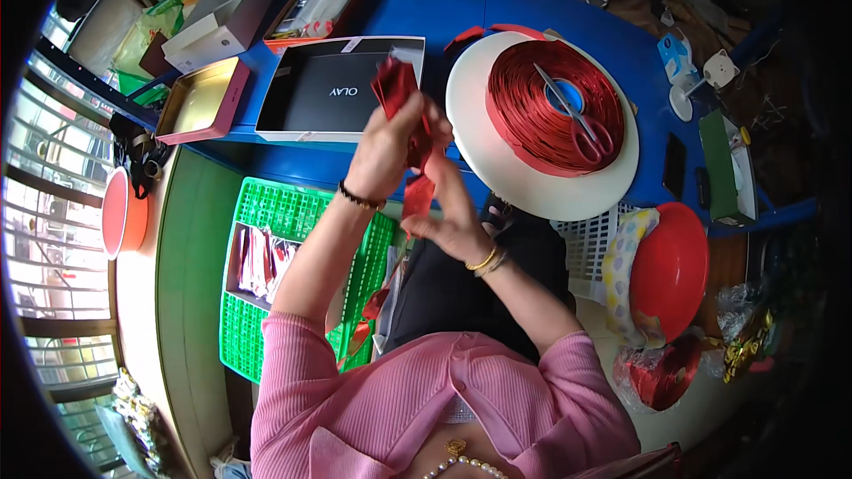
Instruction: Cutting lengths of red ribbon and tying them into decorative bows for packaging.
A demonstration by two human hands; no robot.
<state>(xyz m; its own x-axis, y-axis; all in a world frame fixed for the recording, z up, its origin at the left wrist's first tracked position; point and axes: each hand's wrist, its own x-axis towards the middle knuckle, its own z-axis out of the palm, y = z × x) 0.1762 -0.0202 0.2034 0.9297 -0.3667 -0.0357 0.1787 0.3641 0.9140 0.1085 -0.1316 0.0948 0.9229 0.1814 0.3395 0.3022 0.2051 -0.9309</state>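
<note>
Dark red satin ribbon (397,84) is gathered in folds at the top of my left hand (383,146), whose fingers are closed round it. A lighter length of it hangs down between both hands. My right hand (457,213) is just to the right and lower, its thumb and fingers pinching that hanging length. Below, a loose twisted ribbon tail (374,304) trails beside my lap. On the table to the right, a large roll of red ribbon (519,111) rests on a round white disc (466,106). Scissors with red handles (590,137) lie across the roll.
Behind my hands, an open black-lined box (311,93) stands on the blue table (444,0). A gold-lined tray (200,102) is left of it. A green plastic crate (244,337) holds a box of ribbon pieces (257,262). At right are a red basin (679,275) and a phone (674,167).
</note>
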